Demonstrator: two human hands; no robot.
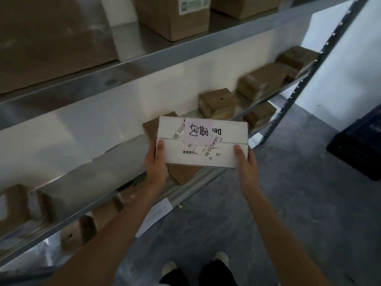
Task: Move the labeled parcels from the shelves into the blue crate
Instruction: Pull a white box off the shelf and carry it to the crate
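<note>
A white cardboard parcel point(222, 139) with a pale handwritten label and barcode stickers is held flat in front of the middle shelf. My left hand point(155, 165) grips its left edge, thumb on top. My right hand point(246, 165) grips its right edge the same way. Beneath it a brown parcel point(183, 174) lies on the metal shelf point(198, 182). The blue crate point(358, 149) stands on the floor at the far right, partly cut off by the frame edge.
Several brown boxes point(261, 83) line the middle shelf to the right, and larger cartons point(173, 15) sit on the shelf above. More parcels point(20, 205) rest at the lower left. A slanted shelf post point(305, 79) stands between me and the crate. Grey floor point(288, 203) lies ahead.
</note>
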